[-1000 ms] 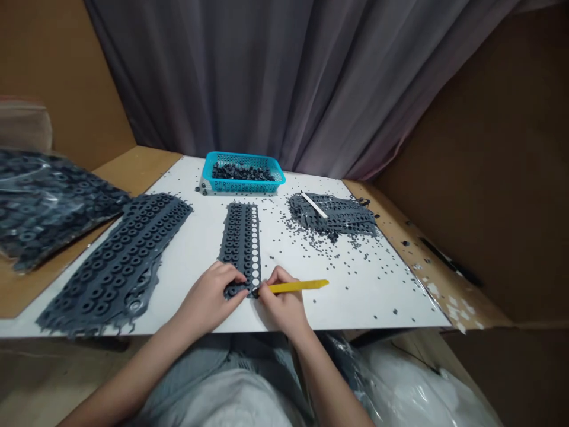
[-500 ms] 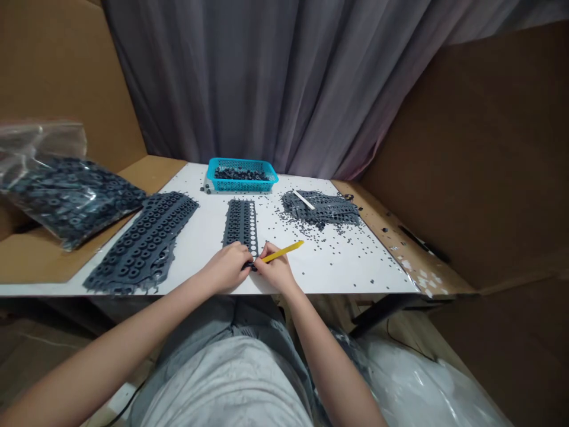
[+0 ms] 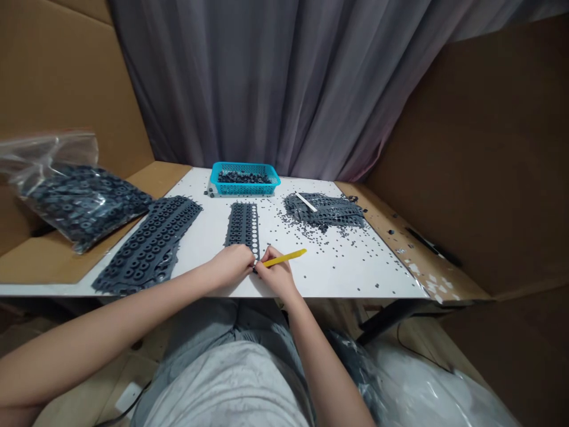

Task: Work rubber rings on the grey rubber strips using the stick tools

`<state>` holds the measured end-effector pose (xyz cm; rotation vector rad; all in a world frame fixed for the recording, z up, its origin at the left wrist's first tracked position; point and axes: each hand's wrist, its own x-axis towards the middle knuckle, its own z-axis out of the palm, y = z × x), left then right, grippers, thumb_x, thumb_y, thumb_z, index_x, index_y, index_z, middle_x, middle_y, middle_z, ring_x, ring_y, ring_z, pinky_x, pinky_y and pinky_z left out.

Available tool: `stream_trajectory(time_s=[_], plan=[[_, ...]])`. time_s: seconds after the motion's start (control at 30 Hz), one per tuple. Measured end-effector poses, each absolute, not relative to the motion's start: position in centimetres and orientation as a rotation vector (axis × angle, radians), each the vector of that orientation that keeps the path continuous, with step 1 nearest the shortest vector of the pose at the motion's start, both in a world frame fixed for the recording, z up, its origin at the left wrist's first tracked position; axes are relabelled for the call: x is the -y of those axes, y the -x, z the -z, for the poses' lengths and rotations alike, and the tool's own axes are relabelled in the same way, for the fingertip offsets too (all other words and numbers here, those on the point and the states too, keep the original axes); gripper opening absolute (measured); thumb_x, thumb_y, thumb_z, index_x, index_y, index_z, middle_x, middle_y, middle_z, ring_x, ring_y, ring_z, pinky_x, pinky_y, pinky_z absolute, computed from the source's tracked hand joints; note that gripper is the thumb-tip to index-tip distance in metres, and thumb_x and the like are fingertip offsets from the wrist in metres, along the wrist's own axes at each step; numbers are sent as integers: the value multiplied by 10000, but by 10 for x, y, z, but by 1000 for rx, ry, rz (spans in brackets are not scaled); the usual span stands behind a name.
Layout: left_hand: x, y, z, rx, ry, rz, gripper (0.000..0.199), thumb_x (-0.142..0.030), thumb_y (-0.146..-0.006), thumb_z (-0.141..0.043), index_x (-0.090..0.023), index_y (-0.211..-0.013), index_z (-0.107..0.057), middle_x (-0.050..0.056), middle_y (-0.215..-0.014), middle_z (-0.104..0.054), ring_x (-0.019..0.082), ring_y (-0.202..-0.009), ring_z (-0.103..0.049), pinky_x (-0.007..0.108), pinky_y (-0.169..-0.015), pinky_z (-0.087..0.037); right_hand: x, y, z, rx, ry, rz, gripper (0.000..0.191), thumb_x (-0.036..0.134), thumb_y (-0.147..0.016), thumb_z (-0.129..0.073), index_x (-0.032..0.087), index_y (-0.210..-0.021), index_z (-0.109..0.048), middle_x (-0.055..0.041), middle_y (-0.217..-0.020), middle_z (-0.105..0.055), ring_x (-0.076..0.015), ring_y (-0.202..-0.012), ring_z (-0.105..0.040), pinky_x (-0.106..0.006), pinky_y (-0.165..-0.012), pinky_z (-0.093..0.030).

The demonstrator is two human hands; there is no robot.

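A dark grey rubber sheet [image 3: 242, 225] with rows of molded rings lies in front of me, and one column along its right side is open holes showing white. My left hand [image 3: 235, 261] rests over its near end, fingers closed; what they grip is hidden. My right hand [image 3: 278, 276] is closed around a yellow pen-like stick [image 3: 287, 258], whose blunt end points up to the right. The stick's other end is hidden by my fingers. Between the fingertips of both hands a small black piece [image 3: 255, 269] shows at the sheet's near right corner.
Behind the sheet stands a blue basket [image 3: 245, 190] of small black rings. Larger ringed sheets [image 3: 149, 243] lie left, beside a clear bag [image 3: 86, 201] of rings. At right, a pile of punched sheets [image 3: 329, 210] bears a white stick [image 3: 306, 201]; black bits are scattered around. Cardboard walls flank the table.
The view has shifted slightly. My left hand has turned a little, its fingers more tucked in near the sheet's corner. The yellow stick stays in my right hand, lying slightly flatter.
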<state>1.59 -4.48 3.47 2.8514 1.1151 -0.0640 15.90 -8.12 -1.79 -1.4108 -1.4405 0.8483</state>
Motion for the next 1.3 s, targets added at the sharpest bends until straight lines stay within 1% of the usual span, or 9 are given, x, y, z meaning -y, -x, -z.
stream_trajectory(time_s=[0.1,0.27,0.5,0.7,0.77,0.87,1.0,1.17,1.3], plan=[[38,-15,-39,-1085,-2846,77,158,-198,-782,-580,-165,-736,-727,89,-684,-686,219,-659,-655,262,-596,-472,80,-160,20,1452,1421,-833,154,204,-641,-534,226,-610,-385,79,-502,-439,-119,-505,-440,-212,-503,-331],[38,-23,-43,-1064,-2875,106,152,-138,-747,-580,-147,-670,-710,95,-609,-658,231,-597,-646,277,-563,-472,80,-161,21,1454,1420,-830,156,197,-652,-530,228,-614,-383,79,-500,-441,-118,-499,-438,-211,-497,-325],[44,-27,-33,-1009,-2879,47,185,-9,-729,-518,-120,-703,-664,86,-652,-630,222,-650,-648,294,-665,-500,83,-160,14,1439,1390,-873,193,220,-666,-557,227,-604,-375,87,-474,-426,-110,-484,-424,-208,-500,-325],[44,-15,-14,-901,-2818,-148,176,-20,-801,-449,-116,-790,-596,125,-827,-621,245,-835,-621,363,-814,-479,83,-161,14,1433,1402,-869,168,214,-656,-547,227,-614,-385,89,-474,-430,-110,-482,-426,-210,-501,-330],[44,-9,-9,-891,-2772,-229,163,-46,-824,-431,-126,-799,-572,117,-851,-611,235,-846,-604,368,-829,-470,83,-160,14,1431,1421,-861,161,201,-644,-542,228,-611,-387,90,-473,-430,-110,-481,-427,-211,-501,-334],[43,1,-9,-920,-2662,-358,162,-125,-878,-404,-145,-809,-550,79,-828,-605,201,-799,-589,323,-770,-480,84,-159,12,1427,1436,-858,157,195,-639,-532,229,-607,-382,89,-468,-431,-113,-476,-431,-213,-496,-340],[37,18,-20,-1031,-2477,-551,217,-232,-941,-327,-154,-904,-526,48,-844,-611,161,-767,-588,269,-703,-482,86,-159,9,1418,1423,-890,150,197,-647,-527,230,-612,-384,88,-463,-455,-112,-456,-451,-214,-484,-354],[23,31,-30,-1033,-2362,-598,243,-263,-921,-361,-154,-1026,-551,38,-898,-637,148,-773,-608,236,-653,-488,82,-161,15,1284,1387,-989,142,248,-686,-549,230,-657,-411,79,-467,-513,-114,-420,-487,-222,-467,-394],[22,22,-29,-968,-2421,-534,231,-233,-871,-423,-165,-916,-640,23,-810,-617,135,-692,-587,219,-621,-461,77,-160,18,1251,1376,-1007,164,296,-714,-566,226,-670,-424,74,-466,-525,-119,-416,-516,-224,-457,-407]])
